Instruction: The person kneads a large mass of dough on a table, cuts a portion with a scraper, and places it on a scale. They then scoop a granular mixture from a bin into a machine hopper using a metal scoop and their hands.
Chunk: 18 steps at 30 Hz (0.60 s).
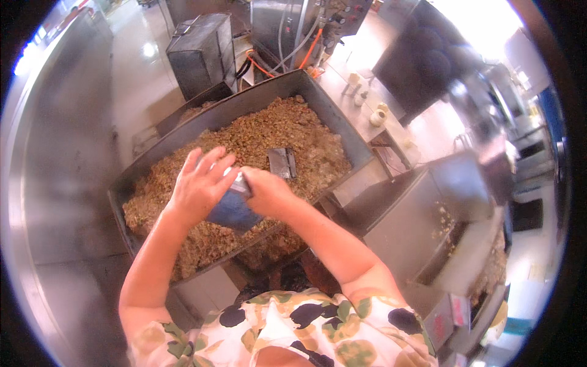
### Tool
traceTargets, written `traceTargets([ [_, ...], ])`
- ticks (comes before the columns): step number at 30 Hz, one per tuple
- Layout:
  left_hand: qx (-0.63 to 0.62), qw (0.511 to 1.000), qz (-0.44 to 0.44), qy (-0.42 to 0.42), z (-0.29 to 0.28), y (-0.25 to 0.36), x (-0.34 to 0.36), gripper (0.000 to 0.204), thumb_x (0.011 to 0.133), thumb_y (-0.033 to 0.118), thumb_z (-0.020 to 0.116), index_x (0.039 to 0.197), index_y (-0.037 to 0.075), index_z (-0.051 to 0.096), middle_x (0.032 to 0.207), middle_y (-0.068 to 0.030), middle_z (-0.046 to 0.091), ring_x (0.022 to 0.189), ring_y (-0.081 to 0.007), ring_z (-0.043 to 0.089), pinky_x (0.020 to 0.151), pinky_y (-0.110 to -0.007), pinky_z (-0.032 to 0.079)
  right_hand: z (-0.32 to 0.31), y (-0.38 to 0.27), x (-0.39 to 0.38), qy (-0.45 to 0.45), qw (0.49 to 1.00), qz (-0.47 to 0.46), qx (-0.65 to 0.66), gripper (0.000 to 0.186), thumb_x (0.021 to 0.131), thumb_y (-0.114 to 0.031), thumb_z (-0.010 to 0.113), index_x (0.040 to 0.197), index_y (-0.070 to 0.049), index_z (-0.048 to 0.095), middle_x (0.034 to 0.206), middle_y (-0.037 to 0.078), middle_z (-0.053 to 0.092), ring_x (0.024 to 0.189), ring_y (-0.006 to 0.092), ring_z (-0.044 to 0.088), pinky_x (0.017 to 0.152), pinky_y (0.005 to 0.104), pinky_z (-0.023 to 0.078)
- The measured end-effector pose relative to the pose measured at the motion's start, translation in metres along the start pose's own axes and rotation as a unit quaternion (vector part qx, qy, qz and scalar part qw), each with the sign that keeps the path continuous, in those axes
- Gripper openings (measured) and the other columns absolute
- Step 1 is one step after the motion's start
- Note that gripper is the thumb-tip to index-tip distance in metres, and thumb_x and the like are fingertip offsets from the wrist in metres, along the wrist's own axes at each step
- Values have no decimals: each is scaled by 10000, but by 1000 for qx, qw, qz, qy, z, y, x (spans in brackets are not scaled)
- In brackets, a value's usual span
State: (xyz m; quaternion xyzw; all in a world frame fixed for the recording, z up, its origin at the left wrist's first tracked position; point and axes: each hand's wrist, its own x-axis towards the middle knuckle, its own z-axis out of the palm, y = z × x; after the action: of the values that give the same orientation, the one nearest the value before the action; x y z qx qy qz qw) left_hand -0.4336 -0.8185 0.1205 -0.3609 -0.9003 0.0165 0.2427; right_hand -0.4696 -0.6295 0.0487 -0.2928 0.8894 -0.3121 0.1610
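Observation:
A large metal trough (pixel 338 110) is filled with a heap of brown, crumbly, nut-like pieces (pixel 263 125). Over its near part, my right hand (pixel 267 191) is closed around the silvery edge of a blue object (pixel 234 210), whose kind I cannot make out. My left hand (pixel 202 186) is beside that object, fingers stretched and spread; whether its palm touches the blue surface is hidden. A flat, silvery metal piece (pixel 282 163) lies on the heap just beyond my right hand.
Left of the trough rises a large, smooth metal wall (pixel 67 153). Behind it stand a metal box (pixel 200 55) and equipment with orange hoses (pixel 310 49). White containers (pixel 378 116) rest on a bench at right. Another metal bin (pixel 397 223) stands at near right.

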Motion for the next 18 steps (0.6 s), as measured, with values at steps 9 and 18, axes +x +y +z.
traceTargets([
  [9, -218, 906, -358, -55, 209, -82, -46, 303, 816, -27, 605, 1102, 55, 660, 1169, -113, 641, 1093, -291, 599, 955, -402, 479, -77, 145, 31, 297, 867, 300, 265, 522, 826, -10, 576, 1325, 57, 439, 1156, 195, 604, 991, 257, 611, 886, 378, 501],
  [18, -78, 946, 59, -311, 397, -19, 77, 523, 860, 249, 599, 1371, 193, 503, 1427, 0, 469, 1362, -272, 339, 1097, -521, 276, -138, 295, 17, 401, 806, 330, 284, 529, 834, 0, 615, 1328, 40, 430, 1183, 151, 576, 1045, 252, 568, 951, 360, 428],
])
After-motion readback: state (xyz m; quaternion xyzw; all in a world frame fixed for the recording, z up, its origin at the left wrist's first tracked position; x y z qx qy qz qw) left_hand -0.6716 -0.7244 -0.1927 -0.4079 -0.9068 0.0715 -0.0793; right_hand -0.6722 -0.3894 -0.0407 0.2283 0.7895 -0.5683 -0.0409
